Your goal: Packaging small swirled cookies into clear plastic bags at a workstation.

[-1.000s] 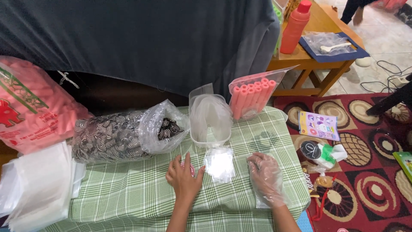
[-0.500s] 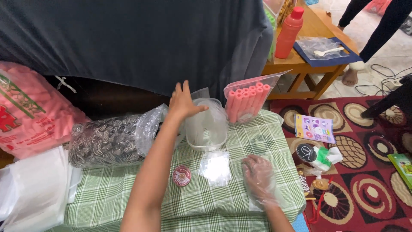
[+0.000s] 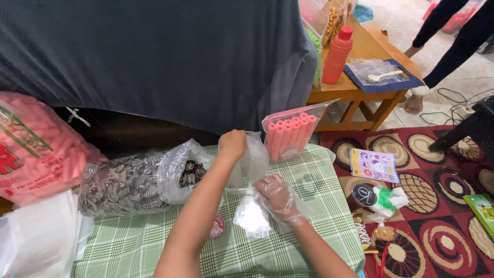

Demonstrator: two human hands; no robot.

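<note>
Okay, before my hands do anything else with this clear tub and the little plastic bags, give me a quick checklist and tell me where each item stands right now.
1. Left hand has a grip on the clear tub: ok, it is closed over the top edge.
2. Right hand is gloved: ok, a thin clear glove covers it.
3. Right hand steadies the tub: ok, its fingers are at the tub's lower rim.
4. Small clear bags within reach: ok, they lie on the green checked cloth just below the tub.
5. Tub contents: cannot tell, the plastic hides them.
6. Big bag of swirl-patterned pieces is open: ok, its mouth faces the tub.
</note>
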